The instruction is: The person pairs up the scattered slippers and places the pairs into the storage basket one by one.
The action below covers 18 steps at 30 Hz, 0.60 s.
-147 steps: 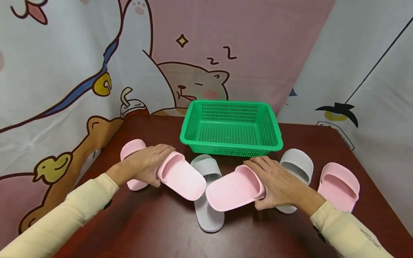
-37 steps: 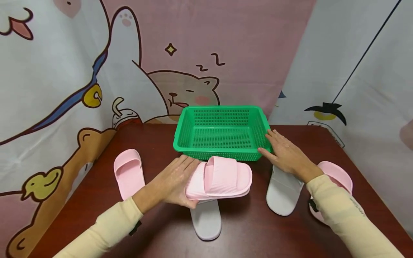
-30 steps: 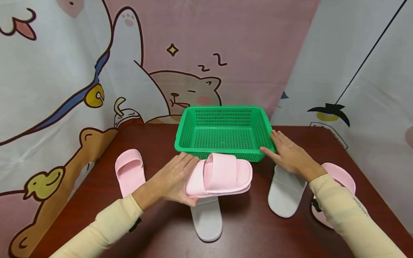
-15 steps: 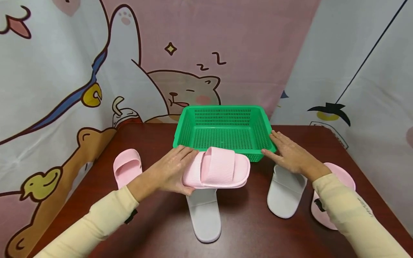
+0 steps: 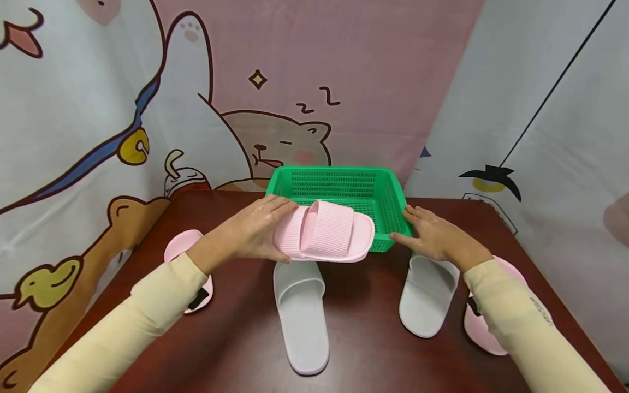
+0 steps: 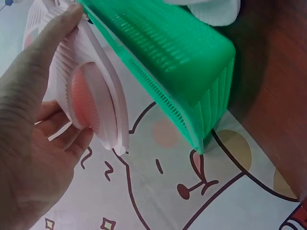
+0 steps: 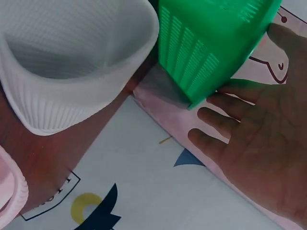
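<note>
At the far left, a pink slipper with a wide strap [image 5: 182,243] lies on the shiny red-brown table [image 5: 373,344], partly hidden by a cream sleeve [image 5: 162,297]. Next is the left hand [image 5: 255,232], its fingers pinching one end of a pair of pink ribbed slippers [image 5: 330,229]. The pair is held up off the table, pressed together, near the front edge of the green plastic basket with little holes [image 5: 393,210] (it hides a bit of the basket from the head view). Below the pair, one pale grey slipper [image 5: 303,325] sits on the table. Then the right hand [image 5: 432,234] touches the basket's right side, its fingers straight and a little spread. Under that hand lies another pale grey slipper [image 5: 423,305]. Last, at the far right, another pink slipper [image 5: 484,330] peeks out from the other cream sleeve [image 5: 511,311]
</note>
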{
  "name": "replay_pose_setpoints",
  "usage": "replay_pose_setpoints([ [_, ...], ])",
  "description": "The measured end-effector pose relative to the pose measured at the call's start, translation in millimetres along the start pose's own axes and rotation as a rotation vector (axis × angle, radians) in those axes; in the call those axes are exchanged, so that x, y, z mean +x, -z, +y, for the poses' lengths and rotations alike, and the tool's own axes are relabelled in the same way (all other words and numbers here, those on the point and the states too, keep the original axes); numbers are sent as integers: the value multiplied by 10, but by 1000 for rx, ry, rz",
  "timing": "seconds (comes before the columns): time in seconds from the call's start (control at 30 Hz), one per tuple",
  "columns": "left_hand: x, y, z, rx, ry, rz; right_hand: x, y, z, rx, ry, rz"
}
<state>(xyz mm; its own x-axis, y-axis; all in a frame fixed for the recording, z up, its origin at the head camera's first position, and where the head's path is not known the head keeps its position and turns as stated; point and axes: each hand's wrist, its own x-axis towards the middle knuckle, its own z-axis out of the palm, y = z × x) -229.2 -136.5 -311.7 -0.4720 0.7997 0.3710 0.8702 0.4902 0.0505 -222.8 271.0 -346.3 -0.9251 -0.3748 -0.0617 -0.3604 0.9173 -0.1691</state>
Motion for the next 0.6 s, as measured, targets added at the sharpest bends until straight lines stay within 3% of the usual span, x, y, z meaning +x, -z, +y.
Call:
replay_pose_setpoints([
  [0.3, 196, 9, -182, -35, 56, -37, 17, 1, 1, -10, 10, 9],
  [0.6, 444, -15, -373, -81, 168, -88, 0, 3, 0, -33, 14, 34],
])
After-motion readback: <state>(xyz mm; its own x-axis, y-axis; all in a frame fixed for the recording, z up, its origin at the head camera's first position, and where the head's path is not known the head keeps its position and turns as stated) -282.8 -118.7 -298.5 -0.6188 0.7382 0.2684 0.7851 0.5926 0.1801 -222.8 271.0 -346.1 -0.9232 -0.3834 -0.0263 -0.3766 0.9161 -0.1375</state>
